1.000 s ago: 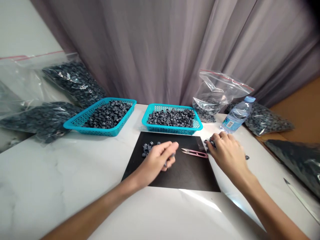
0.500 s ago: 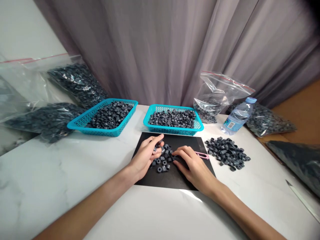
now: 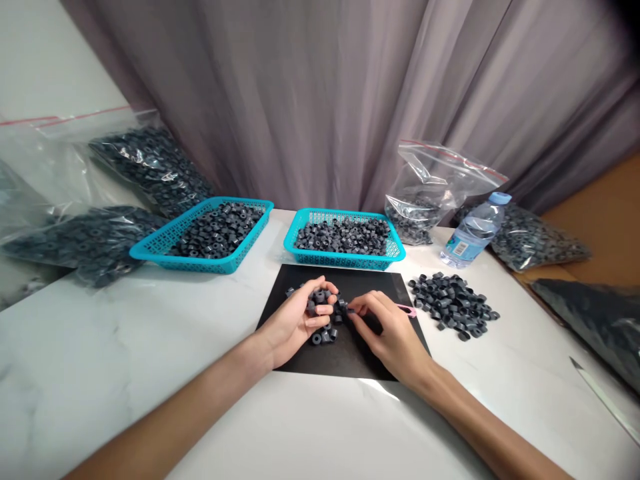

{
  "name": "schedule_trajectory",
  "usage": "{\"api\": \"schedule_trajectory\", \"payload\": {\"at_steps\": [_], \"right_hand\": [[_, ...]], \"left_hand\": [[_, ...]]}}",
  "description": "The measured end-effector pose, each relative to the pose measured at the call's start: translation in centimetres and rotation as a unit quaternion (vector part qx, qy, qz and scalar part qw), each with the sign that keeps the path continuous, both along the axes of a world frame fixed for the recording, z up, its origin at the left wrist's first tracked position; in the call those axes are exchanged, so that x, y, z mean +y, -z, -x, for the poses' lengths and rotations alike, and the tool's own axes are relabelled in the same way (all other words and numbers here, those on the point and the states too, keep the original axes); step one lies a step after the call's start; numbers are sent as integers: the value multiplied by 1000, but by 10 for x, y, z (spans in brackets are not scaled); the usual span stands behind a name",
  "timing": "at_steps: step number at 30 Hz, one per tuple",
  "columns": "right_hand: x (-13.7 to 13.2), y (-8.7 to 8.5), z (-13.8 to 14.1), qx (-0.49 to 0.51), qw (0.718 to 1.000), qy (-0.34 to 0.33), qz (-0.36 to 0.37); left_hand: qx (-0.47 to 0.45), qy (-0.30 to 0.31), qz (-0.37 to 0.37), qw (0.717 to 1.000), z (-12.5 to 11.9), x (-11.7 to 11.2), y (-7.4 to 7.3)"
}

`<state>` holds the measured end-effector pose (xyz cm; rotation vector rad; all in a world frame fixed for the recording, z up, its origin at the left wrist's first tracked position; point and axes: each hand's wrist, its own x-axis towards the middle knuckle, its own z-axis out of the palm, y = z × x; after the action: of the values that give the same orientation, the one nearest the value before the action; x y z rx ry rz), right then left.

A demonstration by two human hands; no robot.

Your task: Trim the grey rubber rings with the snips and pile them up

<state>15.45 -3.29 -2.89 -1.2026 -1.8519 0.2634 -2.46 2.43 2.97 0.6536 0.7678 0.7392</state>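
Observation:
Over a black mat [image 3: 330, 363], my left hand [image 3: 300, 320] is turned palm inward, its fingers curled round several small dark grey ring-shaped pieces [image 3: 320, 301]. My right hand [image 3: 387, 330] is closed in a pinch just to the right, with a small dark piece [image 3: 350, 310] at its thumb and fingertips. Between and below the hands lie more loose ring-shaped pieces [image 3: 325, 335] on the mat, partly hidden by the left hand. A pink cutter-like tool [image 3: 407, 310] shows behind the right hand, mostly covered by it.
Two blue baskets [image 3: 233, 268] [image 3: 345, 261] of dark pieces stand behind the mat. A heap of dark pieces [image 3: 453, 303] lies right, near a water bottle [image 3: 473, 233]. Filled plastic bags [image 3: 155, 167] [image 3: 413, 217] flank the table. A pointed blade-like strip [image 3: 600, 397] lies far right.
My left hand has rolled its palm into view, showing the pieces inside, and shifted slightly right. The right hand's fingertips have risen slightly off the pile, pinching a piece.

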Motion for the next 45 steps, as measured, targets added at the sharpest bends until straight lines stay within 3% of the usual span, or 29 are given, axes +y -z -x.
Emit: {"api": "schedule_trajectory", "payload": {"at_steps": [3,7,12,16,20,24,29,39,45], "right_hand": [[-2,-7,1,94,995,7,11],[-6,-17,2,194,979,-3,70],[-6,-18,1,261,959,4,108],[-2,-17,0,299,947,-3,122],[-1,-16,-1,281,953,1,114],[-4,-14,-2,168,985,26,9],[-6,-14,-2,76,994,17,-80],[-10,-24,2,186,981,30,46],[-11,-22,3,248,965,41,77]], "left_hand": [[16,27,-20,999,0,-2,0],[61,61,-102,991,0,-6,2],[116,80,-180,974,1,-5,2],[127,116,-197,965,0,-4,4],[110,131,-201,964,-3,-6,6],[113,138,-218,960,-2,-7,8],[132,148,-245,949,-2,-5,14],[128,125,-226,958,-2,-7,5],[116,109,-213,964,-4,-9,3]]}}
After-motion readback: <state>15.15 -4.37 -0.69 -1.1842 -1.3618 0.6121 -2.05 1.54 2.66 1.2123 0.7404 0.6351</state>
